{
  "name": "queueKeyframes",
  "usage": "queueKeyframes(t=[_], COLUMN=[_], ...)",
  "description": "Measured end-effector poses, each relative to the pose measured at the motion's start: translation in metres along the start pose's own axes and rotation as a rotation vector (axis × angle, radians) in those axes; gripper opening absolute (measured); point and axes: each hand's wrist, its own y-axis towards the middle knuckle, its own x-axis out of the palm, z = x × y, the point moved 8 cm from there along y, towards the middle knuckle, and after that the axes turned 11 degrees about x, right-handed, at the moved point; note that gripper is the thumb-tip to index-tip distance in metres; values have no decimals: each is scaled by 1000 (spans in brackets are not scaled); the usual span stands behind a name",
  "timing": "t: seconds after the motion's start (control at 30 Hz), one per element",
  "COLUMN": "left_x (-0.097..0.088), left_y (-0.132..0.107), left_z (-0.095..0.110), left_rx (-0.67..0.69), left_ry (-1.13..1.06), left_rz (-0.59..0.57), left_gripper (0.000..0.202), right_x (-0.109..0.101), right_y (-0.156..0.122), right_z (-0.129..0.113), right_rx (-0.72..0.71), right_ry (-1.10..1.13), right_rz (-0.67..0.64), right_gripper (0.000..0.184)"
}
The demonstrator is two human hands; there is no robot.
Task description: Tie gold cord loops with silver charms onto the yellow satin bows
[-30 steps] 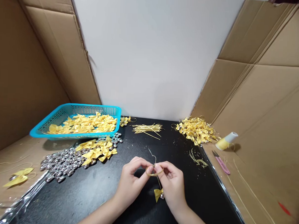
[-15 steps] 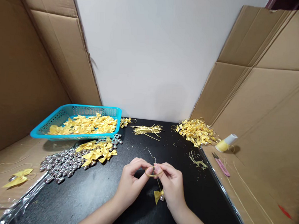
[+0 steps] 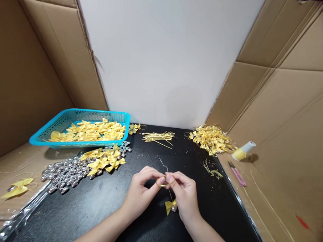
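Gold thread loop [image 3: 163, 184] — pinched between both hands [image 3: 163, 196].

The counter [image 3: 115, 208] was black, faintly speckled. The basket [image 3: 40, 140] was turquoise with a lattice pattern, its bows [image 3: 88, 130] yellow. The bells [image 3: 64, 171] were shiny silver. The loop [image 3: 162, 186] was gold, the bow [image 3: 169, 206] under it yellow. The strands [image 3: 158, 137] were pale gold, the heap [image 3: 211, 139] yellow. The spool [image 3: 244, 151] was white with yellow thread, the snips [image 3: 238, 175] pink, the wall [image 3: 166, 57] white, the cardboard [image 3: 293, 105] brown.

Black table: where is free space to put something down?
Free: front left, between silver beads and left hand; front right, between right hand and table edge. Hands pinch a gold loop. Crowded: back left, around basket and loose bows.
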Motion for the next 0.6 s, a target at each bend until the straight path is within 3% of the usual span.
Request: queueKeyframes(t=[0.6], left_x=[-7], left_y=[2], left_z=[9], left_rx=[47], left_ry=[83], left_rz=[70], left_gripper=[8], right_x=[-1], right_y=[-5], right_z=[-9], right_rx=[-33], right_ry=[-29], right_rz=[-4], right_gripper=[17])
